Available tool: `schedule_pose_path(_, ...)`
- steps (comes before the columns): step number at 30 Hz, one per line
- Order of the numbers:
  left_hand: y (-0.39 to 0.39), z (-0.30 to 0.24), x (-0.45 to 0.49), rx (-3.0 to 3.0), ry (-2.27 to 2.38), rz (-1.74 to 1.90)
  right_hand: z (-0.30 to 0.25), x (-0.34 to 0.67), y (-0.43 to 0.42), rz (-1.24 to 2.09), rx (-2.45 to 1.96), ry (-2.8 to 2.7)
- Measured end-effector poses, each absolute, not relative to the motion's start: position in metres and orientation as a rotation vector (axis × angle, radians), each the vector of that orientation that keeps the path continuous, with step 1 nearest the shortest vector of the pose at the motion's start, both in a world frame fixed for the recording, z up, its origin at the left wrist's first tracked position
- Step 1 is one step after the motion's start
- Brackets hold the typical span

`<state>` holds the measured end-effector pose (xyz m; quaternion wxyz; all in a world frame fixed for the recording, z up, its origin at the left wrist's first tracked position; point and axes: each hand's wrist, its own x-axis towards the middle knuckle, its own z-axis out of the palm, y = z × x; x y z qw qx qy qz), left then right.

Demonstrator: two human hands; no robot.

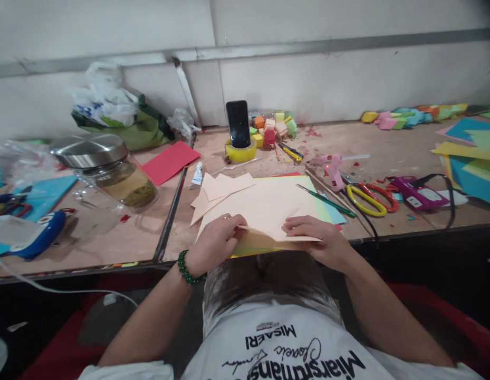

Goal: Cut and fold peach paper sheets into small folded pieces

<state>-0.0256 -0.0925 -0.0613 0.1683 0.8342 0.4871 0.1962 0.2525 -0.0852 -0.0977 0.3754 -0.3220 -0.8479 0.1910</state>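
A sheet of cream paper (pixel 264 203) lies at the table's front edge, its near side lifted and curling over a stack of coloured paper (pixel 255 252). My left hand (pixel 219 240), with a green bead bracelet at the wrist, pinches the sheet's near left part between thumb and fingers. My right hand (pixel 324 240) is closed on the near right edge, its fingers bent over the paper. Cut cream paper pieces (pixel 224 187) with pointed corners lie beyond my left hand. Over the sheet's right side rests a slim green-handled tool (pixel 332 205).
To the right lie yellow-handled scissors (pixel 365 203), a pink glue gun (pixel 329 169) and a purple power strip (pixel 419 194). A phone (pixel 238 124) stands in a yellow tape roll (pixel 240 152) at the back. A lidded glass jar (pixel 126 184) stands left, near red paper (pixel 171 161).
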Motion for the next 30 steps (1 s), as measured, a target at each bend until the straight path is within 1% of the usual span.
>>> schedule_pose_path(4,-0.088,-0.060,-0.017,2.257,1.533,0.542,-0.101,0.249,-0.090,0.614,-1.153,-1.941)
schedule_pose_path(6,-0.084,-0.064,-0.013,2.241,1.609,0.509,-0.104,0.248,-0.091,0.553,-1.289,-1.859)
schedule_pose_path(8,-0.082,-0.070,-0.011,2.297,1.672,0.536,-0.106,0.246,-0.091,0.370,-1.366,-1.869)
schedule_pose_path(12,-0.090,-0.080,-0.004,2.597,1.791,0.680,-0.107,0.237,-0.090,-0.162,-1.354,-1.968)
schedule_pose_path(13,-0.094,-0.081,-0.001,2.689,1.759,0.677,-0.106,0.235,-0.091,-0.257,-1.323,-1.989)
schedule_pose_path(15,-0.103,-0.081,0.005,2.855,1.580,0.604,-0.103,0.231,-0.091,-0.343,-1.192,-2.094)
schedule_pose_path(17,-0.111,-0.080,0.011,2.924,1.424,0.495,-0.100,0.229,-0.091,-0.339,-0.963,-2.258)
schedule_pose_path(20,-0.118,-0.077,0.013,2.892,1.411,0.406,-0.095,0.232,-0.092,-0.305,-0.719,-2.401)
schedule_pose_path(26,-0.118,-0.076,-0.018,2.715,1.583,0.451,-0.092,0.263,-0.098,-0.328,-0.805,-2.383)
schedule_pose_path(30,-0.107,-0.074,-0.027,2.484,1.487,0.574,-0.097,0.275,-0.101,-0.234,-0.875,-2.340)
